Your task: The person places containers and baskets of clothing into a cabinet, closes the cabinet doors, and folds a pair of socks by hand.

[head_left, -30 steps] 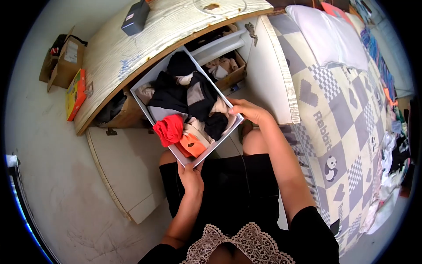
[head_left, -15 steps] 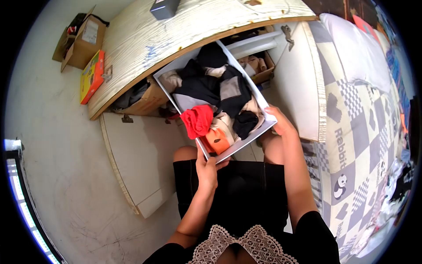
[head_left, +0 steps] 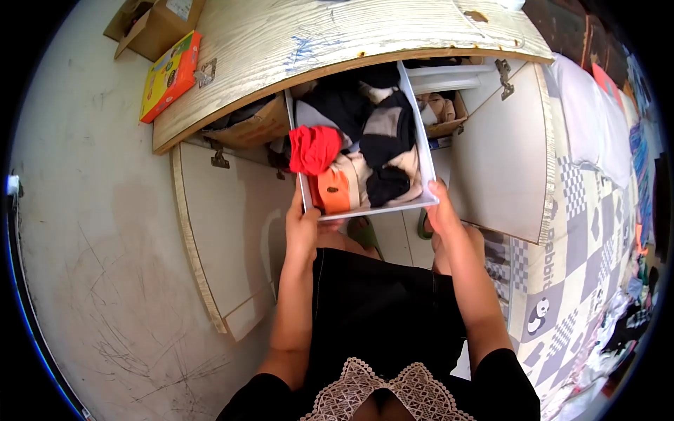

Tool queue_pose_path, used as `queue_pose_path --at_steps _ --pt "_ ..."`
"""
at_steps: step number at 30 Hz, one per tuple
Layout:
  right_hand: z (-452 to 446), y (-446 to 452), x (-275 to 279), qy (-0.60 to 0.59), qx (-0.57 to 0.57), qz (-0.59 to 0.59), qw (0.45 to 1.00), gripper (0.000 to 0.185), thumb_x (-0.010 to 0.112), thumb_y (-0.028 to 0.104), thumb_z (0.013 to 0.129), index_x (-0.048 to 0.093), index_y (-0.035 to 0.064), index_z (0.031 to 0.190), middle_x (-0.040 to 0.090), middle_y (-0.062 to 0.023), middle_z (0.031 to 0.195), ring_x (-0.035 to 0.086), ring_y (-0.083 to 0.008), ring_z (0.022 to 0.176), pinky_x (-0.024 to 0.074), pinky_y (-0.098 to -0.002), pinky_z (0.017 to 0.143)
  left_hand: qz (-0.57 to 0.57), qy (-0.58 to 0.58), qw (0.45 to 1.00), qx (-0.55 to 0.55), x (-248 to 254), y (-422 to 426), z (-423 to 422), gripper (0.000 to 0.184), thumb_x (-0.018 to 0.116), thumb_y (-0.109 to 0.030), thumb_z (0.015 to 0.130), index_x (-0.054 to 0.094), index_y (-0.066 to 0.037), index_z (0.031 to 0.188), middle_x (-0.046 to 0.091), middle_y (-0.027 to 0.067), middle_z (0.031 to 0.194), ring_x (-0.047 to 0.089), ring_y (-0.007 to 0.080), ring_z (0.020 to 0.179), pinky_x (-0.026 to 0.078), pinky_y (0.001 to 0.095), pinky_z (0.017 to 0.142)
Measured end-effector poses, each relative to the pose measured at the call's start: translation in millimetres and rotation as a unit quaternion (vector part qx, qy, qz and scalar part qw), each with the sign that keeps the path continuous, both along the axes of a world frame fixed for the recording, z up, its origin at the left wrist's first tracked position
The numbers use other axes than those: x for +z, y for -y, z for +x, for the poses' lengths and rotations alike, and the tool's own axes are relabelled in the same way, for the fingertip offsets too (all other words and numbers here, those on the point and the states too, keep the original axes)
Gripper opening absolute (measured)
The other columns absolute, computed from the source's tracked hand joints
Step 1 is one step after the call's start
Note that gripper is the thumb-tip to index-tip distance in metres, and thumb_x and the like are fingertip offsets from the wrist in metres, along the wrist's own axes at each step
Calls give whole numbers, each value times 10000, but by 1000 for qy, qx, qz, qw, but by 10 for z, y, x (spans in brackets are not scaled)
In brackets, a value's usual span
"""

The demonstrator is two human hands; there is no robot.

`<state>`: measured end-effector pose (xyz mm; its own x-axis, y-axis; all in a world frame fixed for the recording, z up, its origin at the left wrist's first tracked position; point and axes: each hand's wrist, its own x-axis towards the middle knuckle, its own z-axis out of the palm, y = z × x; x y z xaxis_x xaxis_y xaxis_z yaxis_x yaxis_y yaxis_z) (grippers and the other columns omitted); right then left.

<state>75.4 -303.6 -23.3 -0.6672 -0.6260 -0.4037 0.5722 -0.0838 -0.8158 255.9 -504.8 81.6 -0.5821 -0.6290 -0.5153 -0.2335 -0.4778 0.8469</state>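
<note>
A white drawer (head_left: 382, 209) full of rolled and folded clothes is held between my two hands, its far end inside the cabinet opening. My left hand (head_left: 302, 230) grips its near left corner, with some fingers underneath. At the near right corner my right hand (head_left: 444, 212) is closed around the side wall. A red rolled cloth (head_left: 314, 149) rests against the drawer's left side, above an orange folded cloth (head_left: 333, 191). Black and grey socks or garments (head_left: 388, 133) fill much of the rest, and a black bundle (head_left: 387, 184) lies near the front.
Cabinet doors stand open at left (head_left: 232, 231) and right (head_left: 502, 154). Cardboard boxes of cloth flank the drawer, one at left (head_left: 253, 126), one at right (head_left: 458, 116). A yellow-orange box (head_left: 170, 77) leans at the cabinet's left. A patterned bed (head_left: 562, 281) is on the right.
The drawer has moved away from my body, deeper into the cabinet, and turned straighter to the opening. Both hands have gone forward with it. My view has also shifted.
</note>
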Motion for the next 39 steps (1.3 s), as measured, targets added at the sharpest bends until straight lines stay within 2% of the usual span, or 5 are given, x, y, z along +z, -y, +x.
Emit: queue_pose_path --at_steps 8,17,19,27,39 --pt "-487 870 166 -46 -99 37 993 651 422 672 826 471 158 1223 501 14 1023 407 -92 831 318 -251 699 -50 -100 990 83 -326 328 -595 550 421 -33 839 285 -24 1371 494 185 1214 642 324 821 558 358 690" --pt "-1260 1791 109 -66 -191 117 972 724 287 608 905 358 34 1341 408 -127 1267 471 -185 876 428 -309 778 -233 -130 959 92 6 720 -1500 601 615 -16 822 284 78 1314 500 167 1177 515 198 1034 386 301 945" --pt "-1288 1762 138 -203 -242 145 937 671 405 525 902 360 -4 1311 202 -220 1378 327 -339 1173 296 -427 977 -370 -40 926 63 -184 637 -1597 611 657 -10 782 322 39 1291 462 181 1204 515 205 1020 397 337 940" --pt "-1403 1434 437 -759 -30 280 587 739 645 578 686 528 37 1176 400 -208 1225 325 -383 1163 199 -527 988 -748 95 653 -76 -518 638 -1483 469 660 -40 727 528 -129 1168 483 121 1207 432 305 1125 267 489 1005" --pt "-1668 1622 580 -686 95 399 600 580 641 517 669 561 267 1186 539 -97 1207 458 -340 1162 449 -421 894 -764 126 625 -97 -613 961 -1930 184 642 -184 786 662 -131 961 650 98 941 562 281 908 344 408 798"
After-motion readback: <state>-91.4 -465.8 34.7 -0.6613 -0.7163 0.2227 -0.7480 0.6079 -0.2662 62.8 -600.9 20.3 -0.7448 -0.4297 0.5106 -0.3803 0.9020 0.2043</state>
